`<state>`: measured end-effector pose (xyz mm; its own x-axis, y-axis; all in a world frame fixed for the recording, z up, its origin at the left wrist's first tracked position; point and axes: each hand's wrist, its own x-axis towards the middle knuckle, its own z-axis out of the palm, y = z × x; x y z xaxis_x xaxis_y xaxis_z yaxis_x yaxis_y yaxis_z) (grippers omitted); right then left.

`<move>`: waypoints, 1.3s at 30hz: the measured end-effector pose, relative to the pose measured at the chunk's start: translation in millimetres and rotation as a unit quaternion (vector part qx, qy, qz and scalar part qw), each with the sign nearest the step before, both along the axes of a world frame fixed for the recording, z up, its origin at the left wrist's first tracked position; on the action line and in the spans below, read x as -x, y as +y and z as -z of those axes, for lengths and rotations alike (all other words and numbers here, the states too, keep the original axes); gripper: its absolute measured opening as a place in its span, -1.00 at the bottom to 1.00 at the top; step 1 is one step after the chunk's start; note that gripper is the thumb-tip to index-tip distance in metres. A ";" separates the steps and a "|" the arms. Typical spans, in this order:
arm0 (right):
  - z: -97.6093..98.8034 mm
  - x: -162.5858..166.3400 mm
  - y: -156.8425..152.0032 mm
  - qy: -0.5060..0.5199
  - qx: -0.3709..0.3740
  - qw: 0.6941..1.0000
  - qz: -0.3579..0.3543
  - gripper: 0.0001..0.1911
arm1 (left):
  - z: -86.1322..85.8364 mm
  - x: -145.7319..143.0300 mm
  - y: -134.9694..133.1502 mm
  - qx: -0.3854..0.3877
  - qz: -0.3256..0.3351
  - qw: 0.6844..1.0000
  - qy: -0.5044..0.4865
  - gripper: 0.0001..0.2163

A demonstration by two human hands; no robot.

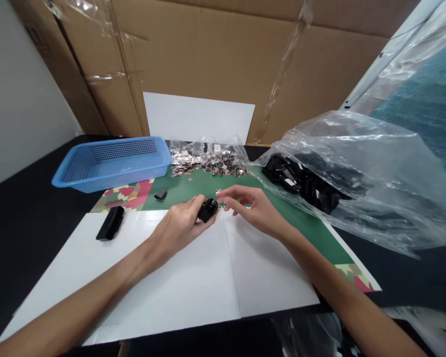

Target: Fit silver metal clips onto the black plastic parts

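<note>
My left hand [180, 225] is closed round a small black plastic part [208, 209], held just above the white sheet [193, 277]. My right hand [250, 206] is right beside it, thumb and forefinger pinched at the part's right end, the other fingers spread. Whether a small metal piece sits in that pinch is too small to tell. Behind the hands lies a heap of small shiny metal pieces [215, 163] spilling from an open clear bag.
A blue mesh basket [113, 161] stands at the back left. A black block [110, 223] and a small dark piece [160, 194] lie left of my hands. A large clear bag of black parts [342, 173] fills the right. Cardboard walls [226, 54] rise behind.
</note>
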<state>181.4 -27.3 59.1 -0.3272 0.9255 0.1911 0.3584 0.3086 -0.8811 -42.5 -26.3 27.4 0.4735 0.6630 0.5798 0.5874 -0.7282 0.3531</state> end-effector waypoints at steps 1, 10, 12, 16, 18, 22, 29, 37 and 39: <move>0.9 1.4 -1.0 -0.003 -0.007 1.000 -0.007 -0.74 | -0.4 -0.1 -0.3 0.002 -0.002 1.000 -0.004 -0.79; 0.7 1.9 -3.5 0.000 -0.034 0.999 -0.029 -0.77 | -6.5 -3.9 -4.5 0.085 -0.027 0.993 -0.073 -0.80; 1.4 1.2 -3.4 -0.008 -0.057 0.998 -0.036 -0.75 | -9.8 -6.0 -3.8 0.134 -0.026 0.983 -0.121 -0.78; 11.2 6.0 -3.7 -0.020 -0.115 0.993 -0.017 -0.70 | -17.5 -9.0 2.1 0.322 -0.003 0.907 -0.271 -0.70; 17.0 10.3 -4.4 -0.026 -0.147 0.988 0.028 -0.75 | -19.1 -9.0 5.2 0.398 0.030 0.854 -0.334 -0.67; 21.9 16.9 -5.5 -0.031 -0.222 0.971 0.087 -0.80 | -16.4 -8.1 8.9 0.456 0.059 0.798 -0.389 -0.58; 17.3 16.4 -7.4 -0.058 -0.354 0.930 0.081 -0.84 | -10.5 -9.3 12.5 0.469 0.093 0.783 -0.399 -0.46; 24.5 18.0 -9.2 -0.130 -0.401 0.903 0.085 -0.82 | -7.5 -10.0 10.2 0.489 0.117 0.748 -0.433 -0.45; 27.2 17.8 -7.6 -0.164 -0.423 0.887 0.088 -0.83 | -7.1 -11.0 9.9 0.499 0.126 0.730 -0.449 -0.45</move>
<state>163.6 -34.9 31.9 -0.3586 0.5381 0.7628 0.6608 0.7235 -0.1997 -31.5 -16.4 34.5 0.3796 0.9250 0.0186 -0.3160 0.1108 0.9423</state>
